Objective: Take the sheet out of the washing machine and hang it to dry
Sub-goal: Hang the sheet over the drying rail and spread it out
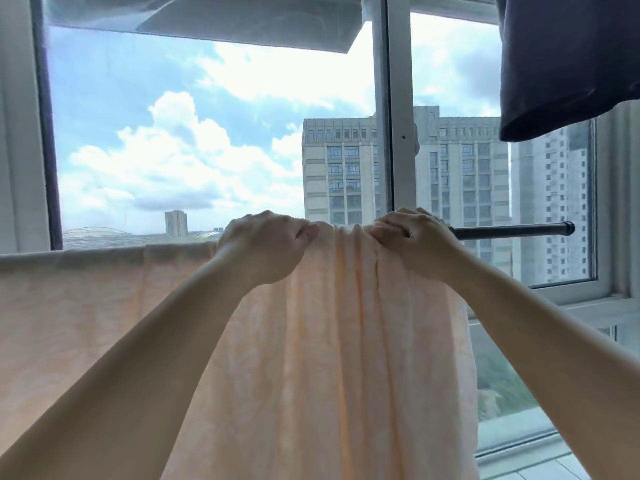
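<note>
The peach sheet (311, 358) hangs over a rod (512, 231), spread flat away past the left hand and bunched in folds between both hands. The rod's bare dark end sticks out beyond the right hand. The left hand (266, 245) and right hand (412, 242) each clench the sheet's top edge on the rod.

The sheet (329, 341) is showing pale peach with a faint whitish mottled pattern. The rod (512, 230) is looking dark, and the hanging cloth (568, 64) is appearing dark grey-blue.
</note>
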